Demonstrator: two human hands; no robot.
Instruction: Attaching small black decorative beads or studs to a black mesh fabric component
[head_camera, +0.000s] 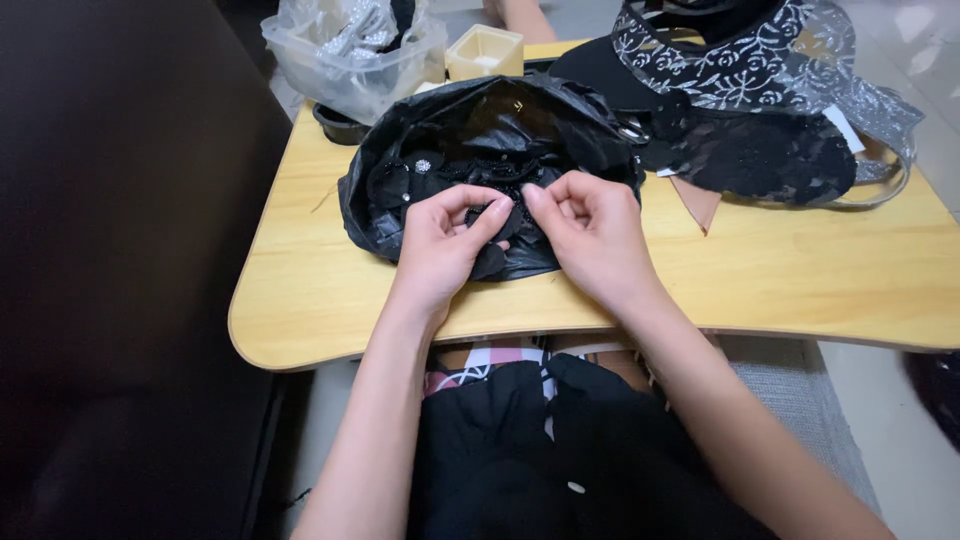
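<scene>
My left hand (447, 237) and my right hand (590, 228) meet over the front of an open black plastic bag (490, 125) on a small wooden lap table (760, 275). Between the fingertips of both hands sits a small black fabric piece (500, 215), pinched from either side. Inside the bag lie more black fabric pieces, one with a small sparkling stone (422, 166). Part of the held piece is hidden by my fingers.
A clear plastic container (350, 60) with silvery trim stands at the back left, a small cream box (484, 50) beside it. Black lace and patterned fabric (745, 110) cover the back right. Another person's arm (520, 15) shows at the top. A dark wall lies left.
</scene>
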